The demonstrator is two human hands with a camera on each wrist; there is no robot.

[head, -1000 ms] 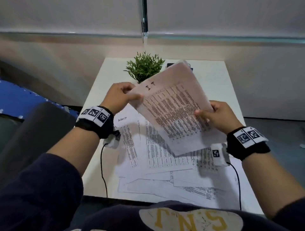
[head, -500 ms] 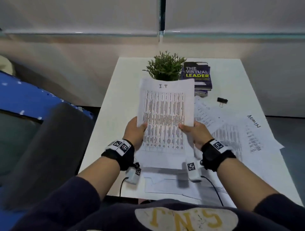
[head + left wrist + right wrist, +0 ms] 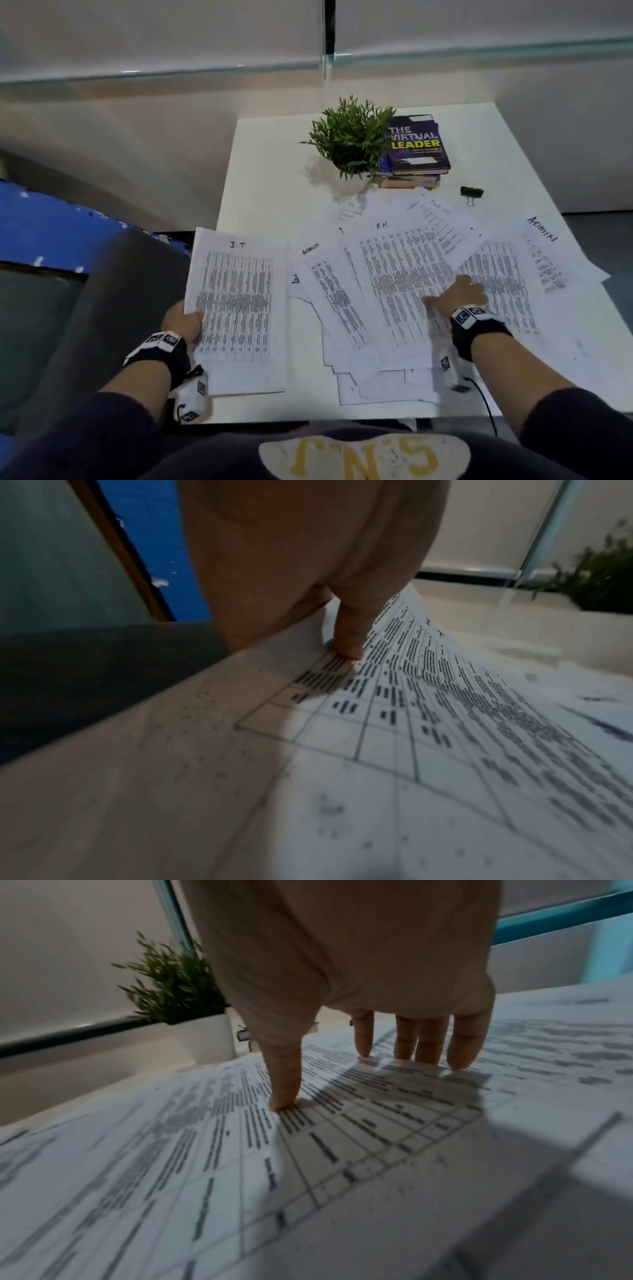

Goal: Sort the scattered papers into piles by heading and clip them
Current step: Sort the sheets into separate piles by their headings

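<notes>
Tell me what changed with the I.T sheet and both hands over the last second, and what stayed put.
The right hand let go of the I.T sheet and now lies with straight fingers on the scattered papers. The left hand alone grips the sheet, now at the table's left edge. Plant, books and binder clip stayed put.

Dark navy sleeves, black wristbands with checkered tags, white wrist cameras

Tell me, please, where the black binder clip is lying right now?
In the head view, the binder clip lies on the table at the far right, just right of the stacked books, beyond the scattered papers.
</notes>
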